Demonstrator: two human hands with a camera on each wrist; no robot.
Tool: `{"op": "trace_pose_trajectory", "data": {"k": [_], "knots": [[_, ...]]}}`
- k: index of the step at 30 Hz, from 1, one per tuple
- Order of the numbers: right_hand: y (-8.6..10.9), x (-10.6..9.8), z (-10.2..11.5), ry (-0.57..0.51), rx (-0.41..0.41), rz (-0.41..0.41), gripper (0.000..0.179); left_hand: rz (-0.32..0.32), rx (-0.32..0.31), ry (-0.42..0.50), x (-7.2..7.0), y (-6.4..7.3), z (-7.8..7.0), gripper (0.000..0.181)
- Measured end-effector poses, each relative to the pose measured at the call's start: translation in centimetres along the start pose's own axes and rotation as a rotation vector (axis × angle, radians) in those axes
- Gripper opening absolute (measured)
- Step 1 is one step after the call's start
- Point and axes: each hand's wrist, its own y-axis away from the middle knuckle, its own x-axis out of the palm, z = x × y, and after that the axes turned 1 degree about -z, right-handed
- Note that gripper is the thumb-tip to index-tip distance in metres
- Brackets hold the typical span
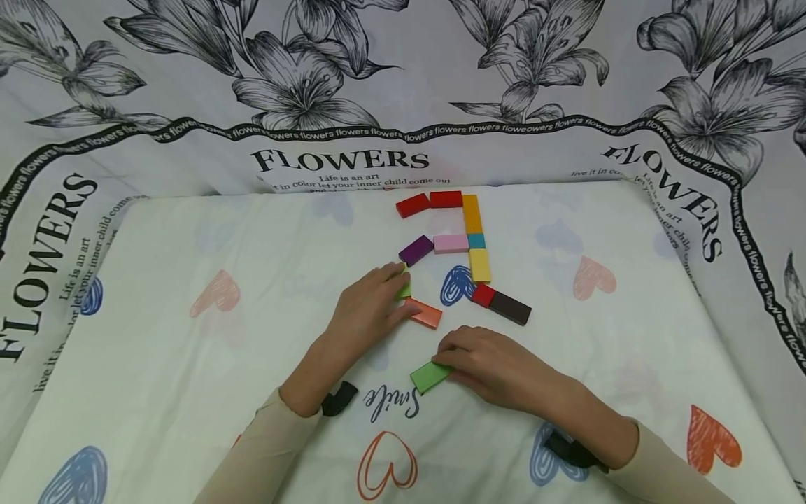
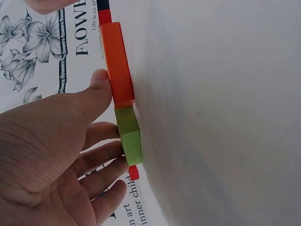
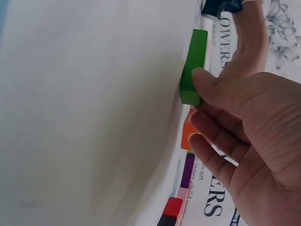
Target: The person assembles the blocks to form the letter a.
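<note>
My left hand [image 1: 368, 304] touches two blocks in the row. Its fingertips rest along a light green block [image 2: 129, 134], while the thumb lies against an orange block [image 2: 117, 63]. These two blocks meet end to end. Nearer the front, my right hand [image 1: 494, 364] pinches a green block [image 1: 430, 378] by one end between thumb and fingers. In the right wrist view this hand [image 3: 249, 122] has its thumb on the green block's face. A purple block [image 1: 416, 250] lies just beyond the left fingertips. In the head view, the left hand partly hides the light green block.
Further blocks curve around the back and right: two red blocks [image 1: 446, 199], an orange-yellow one [image 1: 472, 213], pink [image 1: 450, 243], teal [image 1: 476, 241], yellow [image 1: 480, 266], a small red one [image 1: 483, 295] and dark brown [image 1: 511, 309]. A printed white cloth [image 1: 252, 392] lies under everything.
</note>
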Motion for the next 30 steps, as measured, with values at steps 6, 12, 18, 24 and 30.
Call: {"op": "trace_pose_trajectory", "data": {"k": [6,12,18,24,30], "knots": [[-0.2,-0.1,0.0,0.009,-0.009,0.005,0.031,0.0,-0.002,-0.008,-0.2,0.1,0.1,0.056],[-0.1,-0.3,-0.2,0.052,0.005,0.021,0.032,-0.001,0.004,0.016,-0.3,0.1,0.2,0.056],[1.0,-1.1,-1.5,0.088,0.044,-0.017,0.031,0.028,0.001,0.025,-0.3,0.0,0.1,0.058],[1.2,-2.1,-3.1,0.113,0.083,-0.048,0.035,0.034,0.001,0.02,-0.2,-0.2,0.1,0.057],[0.7,-2.8,-3.9,0.132,0.076,-0.048,0.034,0.046,-0.005,0.012,-0.3,-0.2,0.1,0.058]]}}
